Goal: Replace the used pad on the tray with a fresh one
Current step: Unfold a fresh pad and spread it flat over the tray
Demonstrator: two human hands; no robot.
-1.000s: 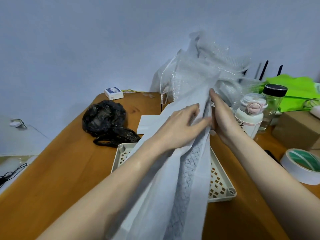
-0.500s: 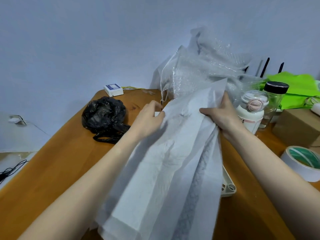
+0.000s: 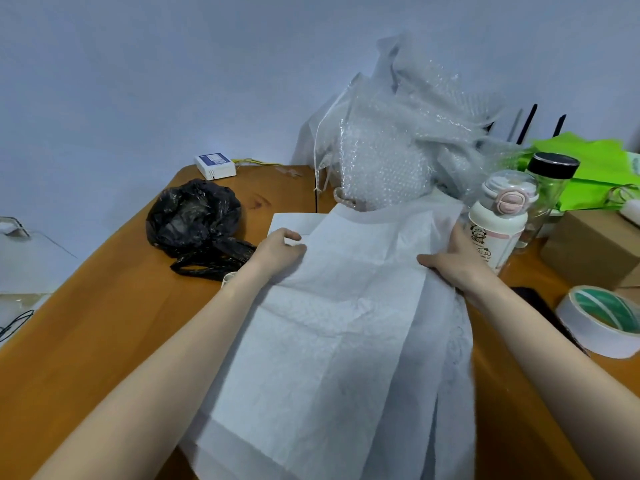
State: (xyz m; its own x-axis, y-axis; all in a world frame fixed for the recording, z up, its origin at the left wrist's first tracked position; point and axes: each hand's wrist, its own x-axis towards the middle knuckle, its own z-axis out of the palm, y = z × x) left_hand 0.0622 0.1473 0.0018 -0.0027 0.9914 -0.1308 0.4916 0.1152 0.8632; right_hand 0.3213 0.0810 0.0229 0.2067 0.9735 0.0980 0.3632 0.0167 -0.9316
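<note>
Fresh pad (image 3: 332, 341) spread over the wooden table (image 3: 86, 341), held at its far edge by both hands.

The white pad lies partly unfolded across the middle of the table, its right portion in loose lengthwise folds; it covers the tray, of which only a small rounded corner (image 3: 228, 278) shows beside the left wrist. Behind the pad stands a heap of bubble wrap (image 3: 398, 150). A crumpled black plastic bag (image 3: 194, 223) lies to the left, apart from the pad. The left hand (image 3: 280, 251) grips the pad's far left corner, fingers curled over the edge. The right hand (image 3: 457, 261) holds the far right edge, thumb on top, fingers under the sheet, just beside a white bottle (image 3: 498, 220). A tape roll (image 3: 602, 320) lies at the right edge, a small white box (image 3: 214, 166) at the far corner.
</note>
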